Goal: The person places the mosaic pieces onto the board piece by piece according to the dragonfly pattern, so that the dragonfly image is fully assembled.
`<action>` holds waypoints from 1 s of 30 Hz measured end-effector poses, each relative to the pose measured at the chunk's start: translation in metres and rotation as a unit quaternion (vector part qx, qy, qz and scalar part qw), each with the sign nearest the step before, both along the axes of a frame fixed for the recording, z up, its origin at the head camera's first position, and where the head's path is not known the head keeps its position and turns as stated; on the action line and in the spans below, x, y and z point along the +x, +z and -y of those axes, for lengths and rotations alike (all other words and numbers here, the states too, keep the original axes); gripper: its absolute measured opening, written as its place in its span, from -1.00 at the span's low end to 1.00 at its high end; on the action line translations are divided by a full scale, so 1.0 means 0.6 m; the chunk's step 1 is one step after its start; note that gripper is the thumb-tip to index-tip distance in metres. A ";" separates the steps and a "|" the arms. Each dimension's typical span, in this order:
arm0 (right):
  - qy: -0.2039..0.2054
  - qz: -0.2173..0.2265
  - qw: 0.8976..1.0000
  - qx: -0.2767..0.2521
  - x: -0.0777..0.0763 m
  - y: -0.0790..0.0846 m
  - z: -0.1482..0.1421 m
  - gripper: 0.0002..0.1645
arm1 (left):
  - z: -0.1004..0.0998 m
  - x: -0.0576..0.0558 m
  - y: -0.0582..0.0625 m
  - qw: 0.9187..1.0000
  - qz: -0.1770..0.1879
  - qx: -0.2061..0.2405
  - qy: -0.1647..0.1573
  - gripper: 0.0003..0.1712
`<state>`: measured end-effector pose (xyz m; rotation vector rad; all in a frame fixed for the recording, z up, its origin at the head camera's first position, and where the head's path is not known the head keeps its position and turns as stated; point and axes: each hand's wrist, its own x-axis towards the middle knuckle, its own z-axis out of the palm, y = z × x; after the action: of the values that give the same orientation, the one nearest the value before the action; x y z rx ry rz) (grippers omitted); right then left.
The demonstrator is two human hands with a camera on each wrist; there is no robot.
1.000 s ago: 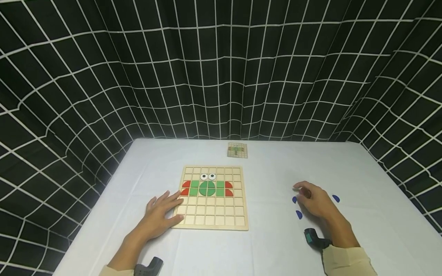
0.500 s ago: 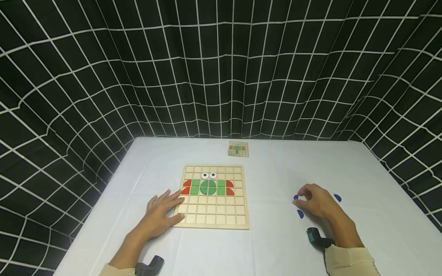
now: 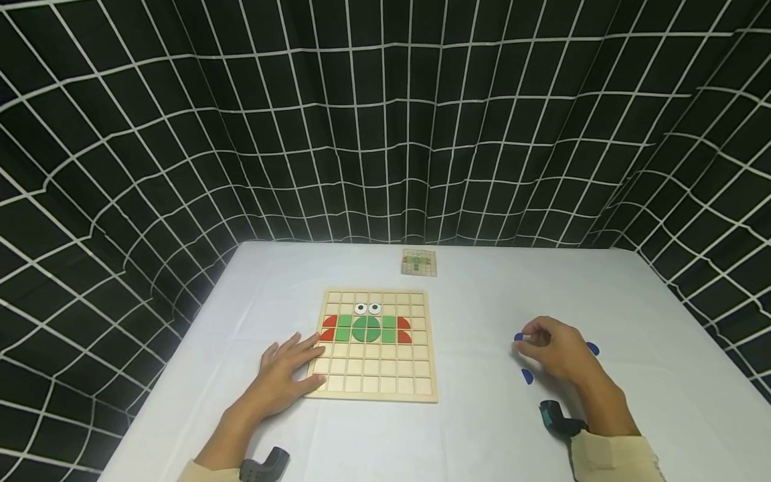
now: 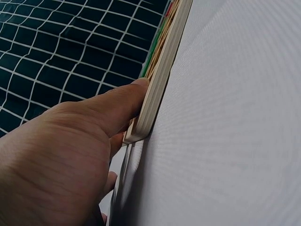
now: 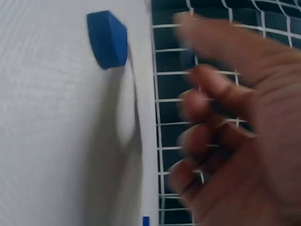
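Observation:
My right hand (image 3: 555,348) pinches a blue rounded-edge tile (image 3: 519,337) between thumb and index fingertips, above the table. In the right wrist view this tile is blurred and mostly hidden. A second blue tile (image 3: 527,376) lies just nearer, and a third blue tile (image 3: 593,349) is partly behind the hand. My left hand (image 3: 283,375) rests spread on the left edge of a wooden grid board (image 3: 379,368); its thumb touches the near corner. Red quarter-circle tiles (image 3: 403,323), green square tiles (image 3: 344,321), a green circle of tiles (image 3: 366,329) and two eye discs (image 3: 367,308) sit on the board.
A small pattern card (image 3: 418,262) lies near the far edge of the white table (image 3: 482,415). Behind and beside the table hangs a black curtain with a white grid (image 3: 361,134). Each wrist wears a dark camera mount (image 3: 560,420).
My right fingers have closed on a blue tile and raised it a little off the table. The left hand has stayed on the board; the head view has shifted slightly.

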<state>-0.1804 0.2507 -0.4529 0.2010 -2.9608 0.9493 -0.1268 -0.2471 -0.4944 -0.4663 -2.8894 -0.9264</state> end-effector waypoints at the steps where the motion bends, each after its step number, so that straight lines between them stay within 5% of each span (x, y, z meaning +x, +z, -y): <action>1: 0.000 -0.006 1.000 -0.004 0.002 0.006 0.002 -0.59 | -0.001 0.000 0.000 1.000 0.000 0.000 -0.001 -0.34; 10: 0.030 -0.110 0.993 -0.013 0.013 0.072 0.073 -0.68 | 0.000 0.002 -0.001 1.000 -0.003 0.005 0.001 -0.34; 14: 0.042 -0.121 0.992 -0.015 0.018 0.091 0.111 -0.71 | 0.001 0.002 -0.002 1.000 -0.003 0.005 0.000 -0.34; 30: 0.124 -0.184 0.972 -0.080 0.017 0.087 0.247 -0.73 | -0.002 0.001 0.001 1.000 0.009 -0.005 0.000 -0.33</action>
<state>-0.1702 0.1022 -0.4006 0.6758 -2.5462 1.0363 -0.1264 -0.2460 -0.4938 -0.4611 -2.9106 -0.9225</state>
